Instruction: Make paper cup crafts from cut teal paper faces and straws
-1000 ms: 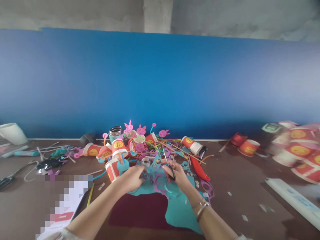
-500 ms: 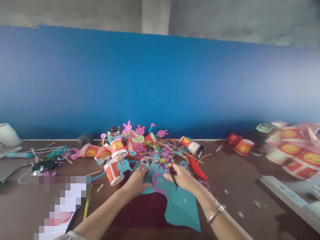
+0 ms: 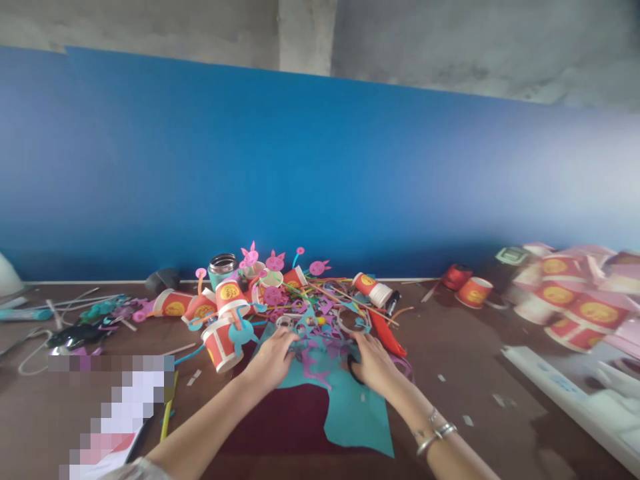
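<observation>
My left hand (image 3: 274, 358) rests at the far left part of a teal sheet (image 3: 357, 417) with a wavy cut edge. Its thumb and fingers are apart, touching or close to paper scraps. My right hand (image 3: 373, 361) is bent over the sheet's right side, a black loop like a scissors handle (image 3: 355, 369) around its fingers; the blades are hidden. Between the hands lie purple paper scraps (image 3: 316, 367). Under the teal sheet spreads a dark maroon sheet (image 3: 280, 420).
Behind my hands is a heap of cut paper and straws, with red paper cups (image 3: 220, 343) and a metal-rimmed flask (image 3: 223, 267). A red pouch-like item (image 3: 387, 335) lies right. Further right are stacked cups (image 3: 595, 310) and a white power strip (image 3: 555, 387). A blue partition (image 3: 300, 167) stands behind.
My right hand has moved a little right, away from the left hand, with the black loop still at its fingers. The purple scraps between the hands have shifted. The view has turned slightly right.
</observation>
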